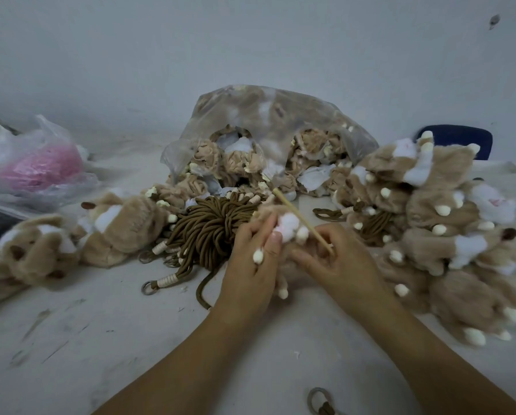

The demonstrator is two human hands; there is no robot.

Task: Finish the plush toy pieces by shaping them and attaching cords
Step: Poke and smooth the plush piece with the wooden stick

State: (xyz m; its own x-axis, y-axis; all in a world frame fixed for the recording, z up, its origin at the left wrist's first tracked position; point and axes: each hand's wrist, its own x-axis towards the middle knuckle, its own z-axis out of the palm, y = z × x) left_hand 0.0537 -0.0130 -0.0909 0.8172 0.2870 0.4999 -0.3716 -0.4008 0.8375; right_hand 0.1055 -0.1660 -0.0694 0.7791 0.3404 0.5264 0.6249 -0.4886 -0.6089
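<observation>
White, scuffed tabletop [124, 339] meets a pale wall [250, 40]. Well left of the fingers sit a plastic bag [35, 166] with pink contents and some tan plush toys [121, 232]; a bundle of brown cords [211, 229] lies just beside them. The left hand [250, 265] curls round a tan plush piece [288, 226] with a pinkish-white patch and cream tips, held between both hands. The right hand [337, 265], fingers bent, pinches a thin wooden stick [298, 217] slanting up across the piece. Right of those fingers rises a heap of plush pieces [430, 211].
</observation>
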